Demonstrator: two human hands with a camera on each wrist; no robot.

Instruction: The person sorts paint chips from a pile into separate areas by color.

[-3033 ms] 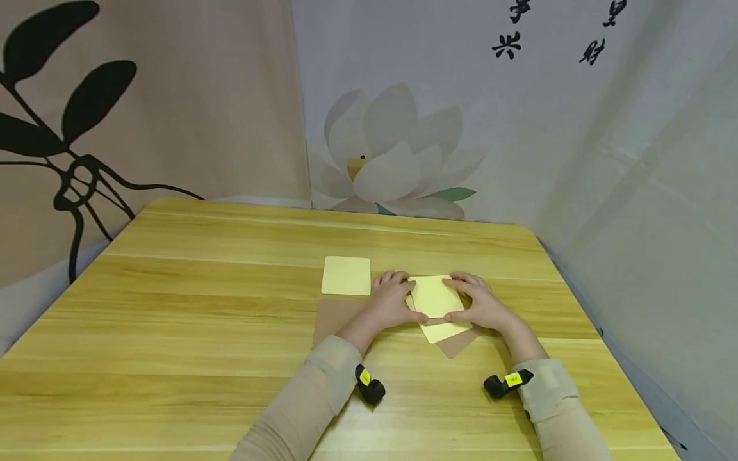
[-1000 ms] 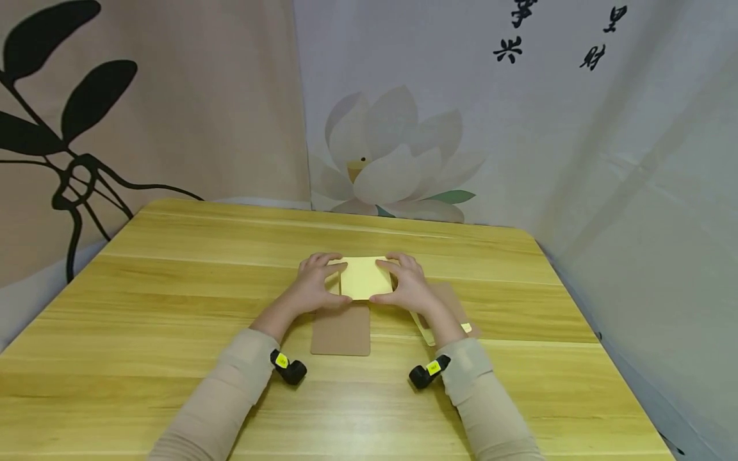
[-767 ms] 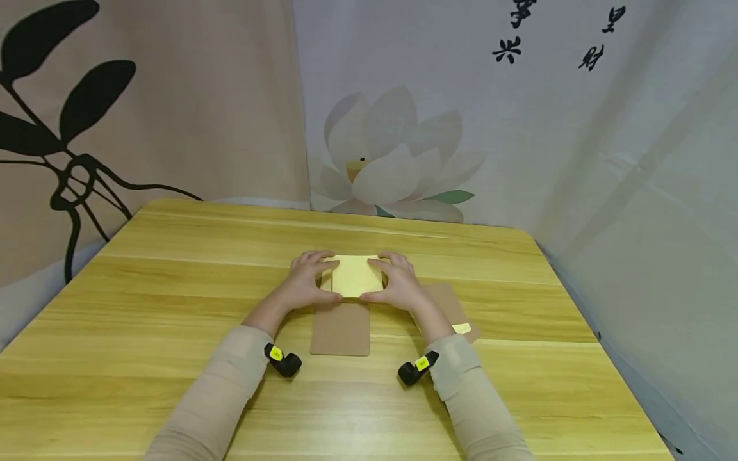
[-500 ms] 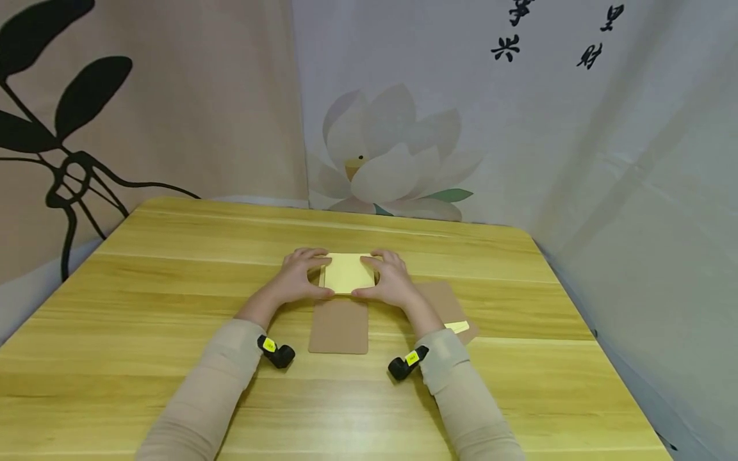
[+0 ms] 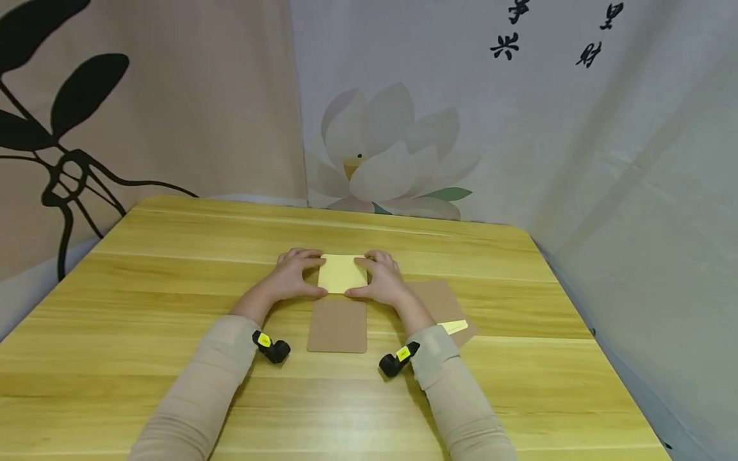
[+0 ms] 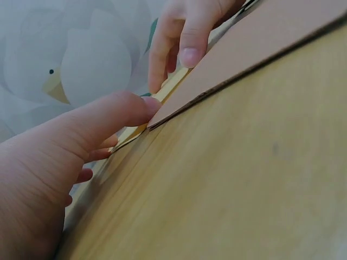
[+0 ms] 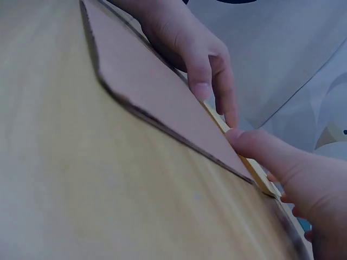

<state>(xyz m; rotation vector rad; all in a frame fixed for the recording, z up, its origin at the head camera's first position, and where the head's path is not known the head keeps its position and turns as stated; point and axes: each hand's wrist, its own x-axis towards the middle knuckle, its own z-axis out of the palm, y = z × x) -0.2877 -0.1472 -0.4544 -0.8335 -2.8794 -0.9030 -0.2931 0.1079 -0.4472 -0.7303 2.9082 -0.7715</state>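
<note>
A pale yellow square card (image 5: 343,274) with rounded corners lies between both hands at the back of the brown cards, covering the spot of another yellow card. My left hand (image 5: 291,275) grips its left side, thumb at the near corner and fingers at the far one. On the other side my right hand (image 5: 380,276) holds the right edge in the same way. Both wrist views show the thumbs along the near edge of the yellow layer (image 6: 174,81), right beside a brown square card (image 5: 337,326). Most of the far fingers are hidden there.
To the right, a tilted brown card (image 5: 437,301) lies partly under my right forearm, with a strip of yellow card (image 5: 454,326) showing on it. The wooden table (image 5: 173,288) reaches back to a printed curtain (image 5: 392,128).
Both hands have carried the yellow card from the right pile leftward, over the yellow card that lay at the left. In the last half second it has shifted slightly further left and lined up.
</note>
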